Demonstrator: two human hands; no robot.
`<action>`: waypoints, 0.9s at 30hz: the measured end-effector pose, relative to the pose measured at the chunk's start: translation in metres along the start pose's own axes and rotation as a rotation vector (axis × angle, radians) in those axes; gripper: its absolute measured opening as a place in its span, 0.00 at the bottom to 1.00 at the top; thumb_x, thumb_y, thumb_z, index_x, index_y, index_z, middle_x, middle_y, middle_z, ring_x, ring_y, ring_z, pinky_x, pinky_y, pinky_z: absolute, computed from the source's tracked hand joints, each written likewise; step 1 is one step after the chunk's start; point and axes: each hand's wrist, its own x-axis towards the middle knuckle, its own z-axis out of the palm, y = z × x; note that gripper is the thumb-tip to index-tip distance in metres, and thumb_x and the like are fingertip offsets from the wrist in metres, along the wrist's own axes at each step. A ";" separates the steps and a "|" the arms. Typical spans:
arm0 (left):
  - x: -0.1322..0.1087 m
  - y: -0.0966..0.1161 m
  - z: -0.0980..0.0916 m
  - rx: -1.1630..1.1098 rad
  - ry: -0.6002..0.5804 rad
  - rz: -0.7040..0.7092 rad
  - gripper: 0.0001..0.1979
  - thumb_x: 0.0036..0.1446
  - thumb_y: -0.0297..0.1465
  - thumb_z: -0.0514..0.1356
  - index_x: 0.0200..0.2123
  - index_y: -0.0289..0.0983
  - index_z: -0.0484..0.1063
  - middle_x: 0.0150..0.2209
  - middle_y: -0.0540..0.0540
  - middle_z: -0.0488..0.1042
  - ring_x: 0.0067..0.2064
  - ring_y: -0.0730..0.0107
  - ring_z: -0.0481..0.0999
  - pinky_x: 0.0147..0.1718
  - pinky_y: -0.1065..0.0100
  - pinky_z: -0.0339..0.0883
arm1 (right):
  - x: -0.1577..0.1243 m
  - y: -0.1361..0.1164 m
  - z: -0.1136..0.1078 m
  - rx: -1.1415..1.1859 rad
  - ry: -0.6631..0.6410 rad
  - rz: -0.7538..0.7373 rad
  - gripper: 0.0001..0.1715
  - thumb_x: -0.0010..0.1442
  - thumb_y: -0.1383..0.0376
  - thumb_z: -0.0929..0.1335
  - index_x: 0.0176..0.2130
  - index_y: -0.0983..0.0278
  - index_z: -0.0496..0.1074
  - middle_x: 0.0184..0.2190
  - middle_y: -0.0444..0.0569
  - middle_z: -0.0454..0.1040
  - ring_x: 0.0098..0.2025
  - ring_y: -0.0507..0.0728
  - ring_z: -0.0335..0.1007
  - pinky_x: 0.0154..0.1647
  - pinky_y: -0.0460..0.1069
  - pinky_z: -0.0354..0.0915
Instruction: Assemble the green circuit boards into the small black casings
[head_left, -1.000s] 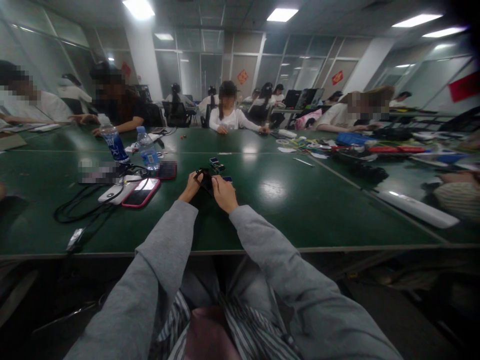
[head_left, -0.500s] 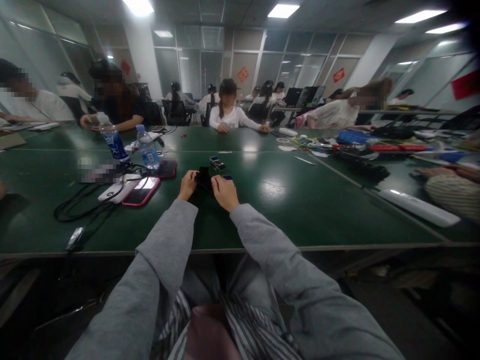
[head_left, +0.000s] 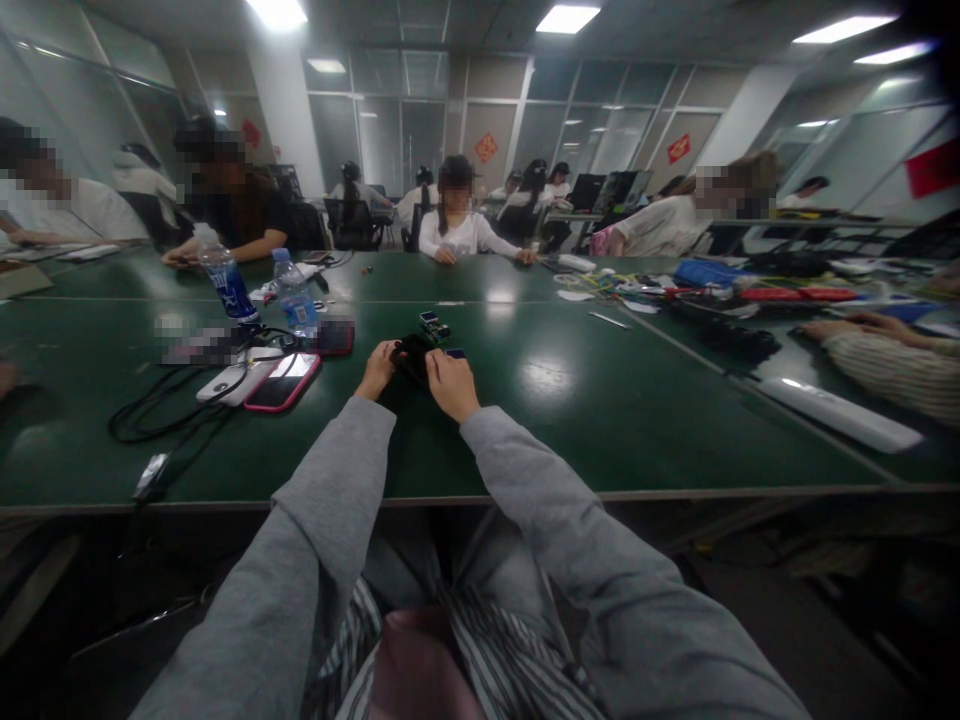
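My left hand [head_left: 378, 370] is closed on the left edge of a small black object [head_left: 412, 354], its thumb and fingers pressed together. On the right side of the same object, my right hand [head_left: 451, 382] grips it with bent fingers. The object is dark all over, and I cannot make out its kind. Just beyond it on the green table [head_left: 600, 400] lie small dark-blue and white pieces [head_left: 433, 324]. Another small dark-blue piece [head_left: 455, 353] shows partly behind my right hand.
To the left lie a pink-edged phone [head_left: 283, 383], a white device [head_left: 225, 388], black cables [head_left: 124, 425] and two water bottles [head_left: 297, 300]. On the right are a long white bar [head_left: 840, 415], tangled wires [head_left: 622, 288] and a person's striped sleeve [head_left: 892, 370]. Several people sit around.
The black object has tilted slightly between my hands, and my right hand has shifted a little. At the far right, another person's hands have moved leftward over the table.
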 end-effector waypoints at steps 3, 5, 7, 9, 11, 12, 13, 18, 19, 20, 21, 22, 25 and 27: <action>-0.001 -0.002 0.001 -0.063 -0.003 -0.056 0.19 0.64 0.41 0.49 0.48 0.36 0.71 0.39 0.42 0.79 0.34 0.67 0.76 0.31 0.68 0.69 | 0.000 0.001 0.001 -0.017 -0.001 0.000 0.25 0.73 0.57 0.49 0.45 0.63 0.68 0.33 0.51 0.75 0.36 0.58 0.70 0.44 0.51 0.57; -0.003 -0.001 0.000 -0.092 -0.009 -0.042 0.20 0.65 0.42 0.48 0.48 0.36 0.70 0.39 0.42 0.79 0.34 0.68 0.76 0.30 0.69 0.68 | 0.000 0.001 0.001 -0.022 -0.002 0.004 0.25 0.73 0.58 0.49 0.44 0.63 0.68 0.33 0.51 0.75 0.36 0.58 0.70 0.44 0.52 0.57; -0.005 0.000 0.000 -0.124 -0.014 -0.022 0.21 0.65 0.42 0.47 0.48 0.35 0.70 0.39 0.42 0.78 0.34 0.68 0.76 0.30 0.70 0.67 | 0.000 0.001 0.001 -0.018 -0.010 0.012 0.23 0.72 0.59 0.50 0.44 0.63 0.68 0.33 0.51 0.75 0.36 0.59 0.70 0.44 0.52 0.57; -0.004 -0.001 0.000 -0.150 -0.011 -0.019 0.20 0.66 0.41 0.46 0.48 0.35 0.70 0.39 0.42 0.78 0.35 0.68 0.76 0.29 0.70 0.67 | 0.000 0.001 0.000 -0.003 -0.023 0.021 0.21 0.72 0.60 0.51 0.45 0.63 0.68 0.34 0.52 0.75 0.36 0.59 0.70 0.44 0.52 0.57; -0.003 -0.002 0.001 -0.169 -0.007 -0.026 0.20 0.66 0.41 0.46 0.47 0.35 0.71 0.39 0.42 0.78 0.35 0.68 0.76 0.28 0.71 0.67 | 0.000 0.001 -0.001 0.014 -0.039 0.028 0.19 0.72 0.61 0.53 0.46 0.63 0.68 0.35 0.53 0.76 0.36 0.59 0.71 0.45 0.52 0.58; -0.002 -0.004 0.001 -0.177 -0.004 -0.026 0.20 0.66 0.41 0.47 0.47 0.35 0.71 0.38 0.42 0.78 0.35 0.68 0.76 0.28 0.71 0.67 | 0.000 0.001 -0.001 0.017 -0.047 0.032 0.19 0.72 0.62 0.53 0.47 0.63 0.68 0.36 0.53 0.76 0.37 0.59 0.71 0.45 0.52 0.58; -0.001 -0.005 0.002 -0.182 -0.004 -0.023 0.20 0.66 0.41 0.47 0.46 0.34 0.71 0.38 0.42 0.77 0.35 0.68 0.76 0.29 0.71 0.67 | 0.000 0.001 -0.002 0.017 -0.054 0.036 0.18 0.71 0.62 0.54 0.47 0.63 0.68 0.36 0.53 0.76 0.37 0.59 0.71 0.45 0.53 0.58; 0.001 -0.010 0.003 -0.189 0.025 0.009 0.22 0.65 0.44 0.48 0.45 0.34 0.72 0.36 0.43 0.77 0.34 0.68 0.75 0.29 0.70 0.66 | 0.000 -0.001 -0.004 -0.024 -0.080 0.048 0.17 0.71 0.63 0.54 0.50 0.63 0.67 0.38 0.52 0.77 0.40 0.58 0.72 0.47 0.52 0.57; 0.001 -0.011 0.003 -0.189 0.029 0.009 0.22 0.64 0.45 0.49 0.45 0.34 0.73 0.35 0.43 0.77 0.33 0.68 0.75 0.29 0.70 0.66 | 0.000 -0.002 -0.005 -0.029 -0.085 0.049 0.17 0.72 0.63 0.54 0.50 0.63 0.67 0.39 0.52 0.77 0.41 0.58 0.72 0.48 0.52 0.57; 0.001 -0.011 0.003 -0.187 0.031 0.009 0.23 0.64 0.46 0.49 0.45 0.34 0.73 0.35 0.43 0.77 0.33 0.68 0.75 0.29 0.70 0.66 | 0.000 -0.002 -0.005 -0.032 -0.092 0.051 0.17 0.72 0.63 0.54 0.50 0.63 0.67 0.39 0.52 0.77 0.41 0.58 0.72 0.48 0.51 0.57; 0.001 -0.011 0.003 -0.183 0.032 0.010 0.23 0.64 0.46 0.48 0.45 0.34 0.73 0.35 0.43 0.77 0.34 0.68 0.75 0.28 0.70 0.65 | 0.000 -0.003 -0.006 -0.033 -0.099 0.055 0.18 0.72 0.63 0.54 0.50 0.64 0.67 0.39 0.52 0.77 0.41 0.58 0.72 0.48 0.51 0.57; 0.001 -0.011 0.002 -0.175 0.034 0.011 0.23 0.64 0.46 0.48 0.44 0.34 0.73 0.35 0.43 0.77 0.34 0.67 0.75 0.28 0.70 0.65 | 0.000 -0.004 -0.007 -0.035 -0.107 0.061 0.18 0.72 0.63 0.54 0.51 0.64 0.66 0.39 0.52 0.77 0.41 0.58 0.72 0.48 0.51 0.57; 0.000 -0.009 0.001 -0.142 0.057 0.020 0.23 0.64 0.46 0.48 0.43 0.35 0.73 0.36 0.43 0.77 0.35 0.67 0.76 0.31 0.69 0.66 | 0.000 -0.005 -0.010 -0.032 -0.123 0.074 0.18 0.72 0.63 0.54 0.51 0.64 0.66 0.39 0.52 0.77 0.41 0.58 0.71 0.49 0.51 0.57; -0.001 -0.006 0.000 -0.110 0.079 0.039 0.22 0.65 0.45 0.48 0.43 0.35 0.74 0.37 0.42 0.77 0.37 0.66 0.76 0.35 0.67 0.67 | 0.000 -0.005 -0.010 -0.024 -0.124 0.074 0.18 0.72 0.63 0.54 0.50 0.64 0.67 0.39 0.52 0.77 0.41 0.58 0.71 0.48 0.51 0.57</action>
